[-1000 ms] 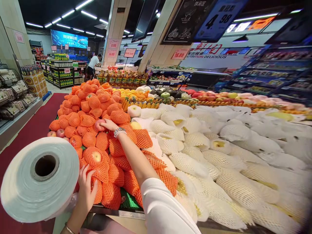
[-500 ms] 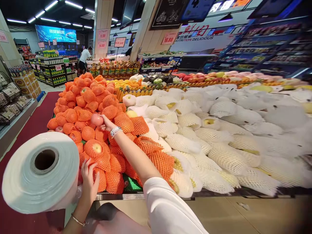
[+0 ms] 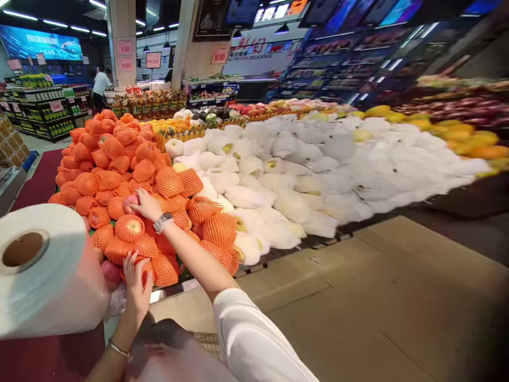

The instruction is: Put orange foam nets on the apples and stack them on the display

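Observation:
My right hand (image 3: pixel 146 205) reaches into a heap of apples wrapped in orange foam nets (image 3: pixel 119 170) and is closed on a bare red apple (image 3: pixel 131 202). A watch sits on that wrist. My left hand (image 3: pixel 135 282) rests at the front foot of the heap with its fingers spread against a netted apple (image 3: pixel 159 268); a clear plastic bag (image 3: pixel 116 300) hangs just beside it. Whether the left hand grips the bag is hidden.
A big roll of plastic bags (image 3: pixel 43 268) stands at the near left. Right of the apples lies fruit in white foam nets (image 3: pixel 278 175), with yellow and red fruit further right. A person (image 3: pixel 100 87) stands by far shelves. Tiled floor (image 3: pixel 358 297) lies to the right.
The view has swung left and back, showing more floor. My right hand has drawn the red apple nearer along the heap. My left hand stays at the heap's front.

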Available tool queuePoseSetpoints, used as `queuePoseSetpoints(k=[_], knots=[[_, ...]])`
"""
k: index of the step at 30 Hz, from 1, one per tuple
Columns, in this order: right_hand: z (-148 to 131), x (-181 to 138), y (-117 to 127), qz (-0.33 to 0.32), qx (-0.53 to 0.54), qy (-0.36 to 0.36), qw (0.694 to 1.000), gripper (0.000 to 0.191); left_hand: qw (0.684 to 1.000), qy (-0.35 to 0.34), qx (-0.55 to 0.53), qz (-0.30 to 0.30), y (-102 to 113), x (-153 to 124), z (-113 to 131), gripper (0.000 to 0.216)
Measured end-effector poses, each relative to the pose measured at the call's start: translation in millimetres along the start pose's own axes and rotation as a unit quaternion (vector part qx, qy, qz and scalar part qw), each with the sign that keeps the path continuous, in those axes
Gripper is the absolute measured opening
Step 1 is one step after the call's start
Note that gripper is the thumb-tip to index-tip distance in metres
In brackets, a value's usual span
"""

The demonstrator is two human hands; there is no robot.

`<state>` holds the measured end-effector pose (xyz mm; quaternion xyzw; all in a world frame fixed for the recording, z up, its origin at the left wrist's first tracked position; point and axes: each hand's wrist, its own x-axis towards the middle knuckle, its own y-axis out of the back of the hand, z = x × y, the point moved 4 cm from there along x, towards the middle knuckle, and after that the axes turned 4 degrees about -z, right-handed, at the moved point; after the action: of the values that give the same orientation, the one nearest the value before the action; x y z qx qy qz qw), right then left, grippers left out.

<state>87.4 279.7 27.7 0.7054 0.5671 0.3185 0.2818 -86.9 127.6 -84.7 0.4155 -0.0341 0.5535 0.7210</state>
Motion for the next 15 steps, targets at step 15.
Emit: queuePoseSetpoints(k=[15], knots=[[166, -309, 107, 0.392, 0.115, -0.113, 0.906, 0.041, 0.998, -0.037, -0.034, -0.044, -21, -8, 35, 0.025]])
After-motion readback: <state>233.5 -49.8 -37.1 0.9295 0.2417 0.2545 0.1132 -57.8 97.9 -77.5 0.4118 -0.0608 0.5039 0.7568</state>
